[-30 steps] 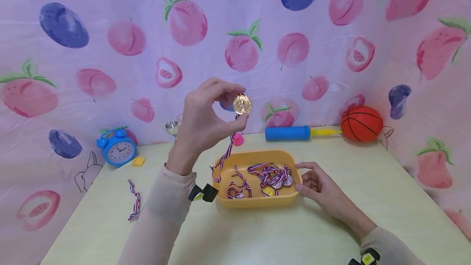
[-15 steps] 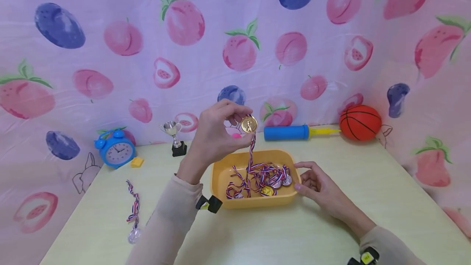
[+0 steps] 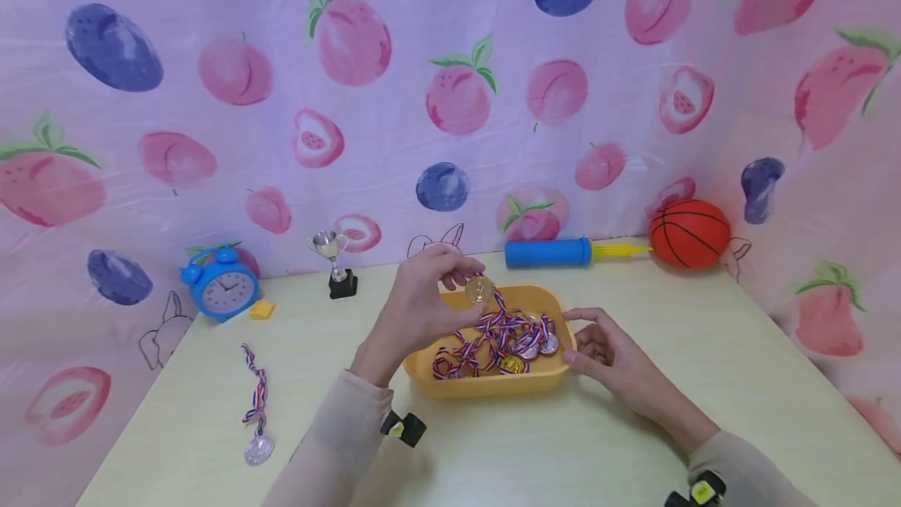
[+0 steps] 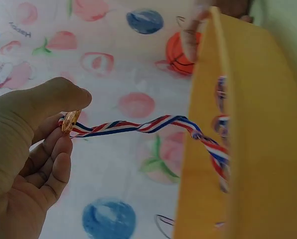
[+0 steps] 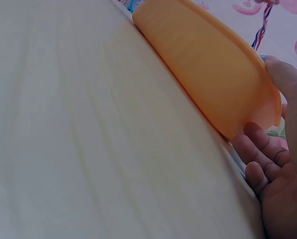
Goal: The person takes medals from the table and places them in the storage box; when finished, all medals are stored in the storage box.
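In the head view my left hand (image 3: 429, 296) pinches a gold medal (image 3: 480, 289) over the yellow plastic tub (image 3: 486, 389). The medal's red, white and blue ribbon (image 4: 138, 126) runs down into the tub, seen in the left wrist view. Inside lie tangled striped ribbons, silver medals (image 3: 549, 343) and another gold medal (image 3: 511, 364). My right hand (image 3: 619, 366) grips the tub's right end, its thumb and index finger at the rim. In the right wrist view its other fingers (image 5: 255, 174) curl outside the tub wall.
A silver medal (image 3: 259, 449) with its ribbon lies on the table at left. Along the back stand a blue alarm clock (image 3: 227, 288), a yellow block (image 3: 262, 310), a small trophy (image 3: 342, 282), a blue pump (image 3: 549, 253) and a toy basketball (image 3: 690, 234).
My left hand has come down and slightly right with the gold medal, lowering its ribbon into the tub. The trophy and the silver medal at left came into view. My right hand stays put.
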Available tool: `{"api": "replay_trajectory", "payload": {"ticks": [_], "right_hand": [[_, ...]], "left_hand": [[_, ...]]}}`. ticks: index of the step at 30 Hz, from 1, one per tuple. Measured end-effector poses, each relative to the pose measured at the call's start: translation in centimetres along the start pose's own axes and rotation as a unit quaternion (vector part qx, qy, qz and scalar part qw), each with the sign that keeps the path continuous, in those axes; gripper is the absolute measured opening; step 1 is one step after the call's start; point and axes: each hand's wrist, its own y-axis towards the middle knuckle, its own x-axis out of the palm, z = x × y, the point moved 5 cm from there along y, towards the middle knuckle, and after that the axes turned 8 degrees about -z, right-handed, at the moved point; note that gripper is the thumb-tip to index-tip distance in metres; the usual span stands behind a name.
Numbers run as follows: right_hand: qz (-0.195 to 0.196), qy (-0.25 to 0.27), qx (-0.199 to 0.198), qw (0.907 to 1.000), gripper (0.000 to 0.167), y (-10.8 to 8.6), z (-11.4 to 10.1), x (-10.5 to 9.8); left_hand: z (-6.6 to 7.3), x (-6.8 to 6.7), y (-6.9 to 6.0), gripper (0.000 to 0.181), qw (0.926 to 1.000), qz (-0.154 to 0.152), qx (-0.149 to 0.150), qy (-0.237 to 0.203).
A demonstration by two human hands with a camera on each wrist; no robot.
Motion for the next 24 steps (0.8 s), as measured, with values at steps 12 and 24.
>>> {"api": "replay_trajectory", "payload": {"ticks": [12,24], "right_hand": [[0.001,0.004,0.003,1.0,0.057,0.0,0.2,0.0],[-0.001,0.002,0.004,1.0,0.057,0.0,0.1,-0.1]], "left_hand": [[-2.7,3.9,-2.6,0.048,0.9961,-0.065,-0.06,0.002],[-3.6,3.7,-3.7,0.046,0.9966,-0.056,-0.06,0.002]]}}
